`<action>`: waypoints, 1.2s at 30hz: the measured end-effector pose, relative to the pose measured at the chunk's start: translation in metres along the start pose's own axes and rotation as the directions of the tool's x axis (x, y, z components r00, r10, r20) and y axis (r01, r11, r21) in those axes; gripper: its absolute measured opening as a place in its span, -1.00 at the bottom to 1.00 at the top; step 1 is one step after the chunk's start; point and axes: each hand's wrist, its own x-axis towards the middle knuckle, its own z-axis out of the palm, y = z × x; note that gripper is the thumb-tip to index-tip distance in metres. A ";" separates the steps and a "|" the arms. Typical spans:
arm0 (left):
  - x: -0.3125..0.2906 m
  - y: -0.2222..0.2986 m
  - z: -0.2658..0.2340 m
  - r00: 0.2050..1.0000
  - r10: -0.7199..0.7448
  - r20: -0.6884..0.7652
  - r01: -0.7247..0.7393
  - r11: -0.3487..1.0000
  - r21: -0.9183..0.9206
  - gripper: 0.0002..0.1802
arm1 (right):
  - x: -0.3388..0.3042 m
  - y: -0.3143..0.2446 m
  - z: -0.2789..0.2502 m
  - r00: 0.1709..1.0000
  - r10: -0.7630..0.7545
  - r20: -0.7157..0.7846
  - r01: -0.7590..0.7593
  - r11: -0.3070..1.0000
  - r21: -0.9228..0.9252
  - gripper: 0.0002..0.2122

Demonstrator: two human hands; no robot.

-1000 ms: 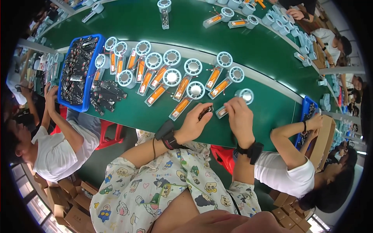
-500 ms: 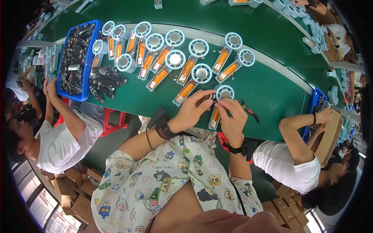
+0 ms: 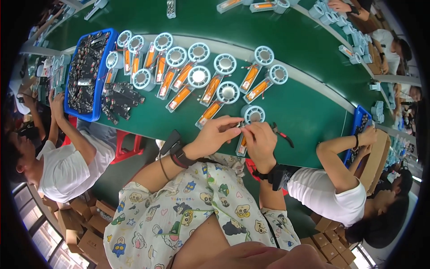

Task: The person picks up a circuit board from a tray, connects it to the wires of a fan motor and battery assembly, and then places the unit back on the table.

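Over a light-blue round fan-like unit (image 3: 254,114), my left hand (image 3: 216,135) and my right hand (image 3: 261,141) meet fingertip to fingertip. Both are closed in a pinch. Between them is a small dark and silvery piece (image 3: 239,125), too small to name. The unit's clear handle with its orange battery (image 3: 242,146) shows partly below my fingers, the rest being hidden by my hands. Just right of my right hand lie small cutters with red handles (image 3: 284,135).
Several similar fan units (image 3: 198,76) with orange batteries lie across the green table (image 3: 309,121). Left are loose black circuit boards (image 3: 122,99) and a blue bin (image 3: 105,45) full of them. Co-workers sit at both sides; another blue bin (image 3: 356,117) stands right.
The view has shifted, so the table and its things sit slightly lower. My hands stay together at the same unit, with only slight finger movement.
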 end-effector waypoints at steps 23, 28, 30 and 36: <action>0.004 0.034 -0.022 0.923 -0.345 0.170 0.356 0.934 -0.038 -0.65 | 0.007 0.004 -0.010 0.976 -0.118 0.185 0.112 0.993 0.044 -0.80; 0.004 0.033 -0.021 0.929 -0.325 0.176 0.316 0.946 0.077 -0.67 | 0.008 0.006 -0.015 0.943 -0.205 0.261 0.197 0.979 0.059 -0.79; 0.004 0.030 -0.022 0.933 -0.312 0.177 0.299 0.949 0.099 -0.67 | 0.005 0.009 -0.014 0.936 -0.224 0.270 0.212 0.975 0.073 -0.79; 0.008 0.015 -0.023 0.945 -0.268 0.188 0.243 0.959 0.148 -0.68 | 0.009 0.013 -0.018 0.911 -0.268 0.313 0.246 0.963 0.110 -0.80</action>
